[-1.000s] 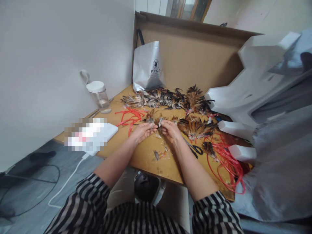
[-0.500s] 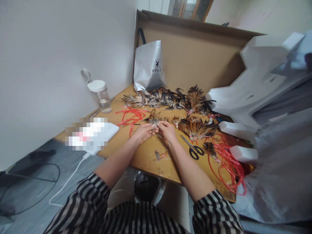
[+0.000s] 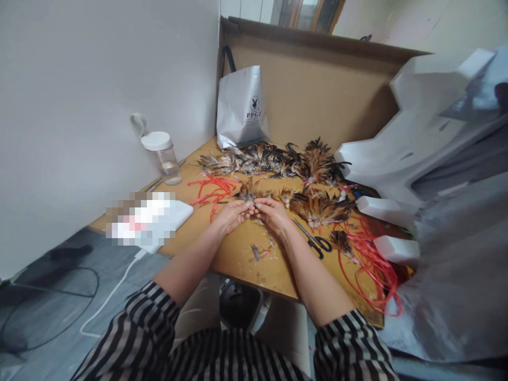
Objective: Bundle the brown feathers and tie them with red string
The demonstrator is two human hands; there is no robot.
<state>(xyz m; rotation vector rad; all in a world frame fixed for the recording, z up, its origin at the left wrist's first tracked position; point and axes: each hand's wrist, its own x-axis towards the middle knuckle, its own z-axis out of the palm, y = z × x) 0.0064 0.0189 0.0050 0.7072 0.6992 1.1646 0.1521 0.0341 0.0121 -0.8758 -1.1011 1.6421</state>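
Note:
My left hand (image 3: 237, 215) pinches the base of a small brown and grey feather bunch (image 3: 249, 189) above the wooden table. Close beside it, my right hand (image 3: 273, 212) has its thumb and forefinger pressed together near the same base; whatever lies between them is too small to make out. Brown and black feather bundles (image 3: 319, 209) lie just right of my hands, and a long row of feathers (image 3: 262, 159) stretches behind. Black-handled scissors (image 3: 313, 239) rest to the right of my right wrist. Feather scraps (image 3: 260, 251) lie nearer the table's front edge.
Red plastic strips (image 3: 216, 188) lie left of the feathers, with a larger tangle (image 3: 373, 264) at the right. A lidded bottle (image 3: 164, 159), a silver bag (image 3: 240, 108) and a white cabled device (image 3: 182, 212) stand or lie around. White foam (image 3: 397, 250) borders the right side.
My right hand has shifted slightly right, and its wrist now partly covers the scissors' left handle. The feather bunch has moved a little to the left with my left hand.

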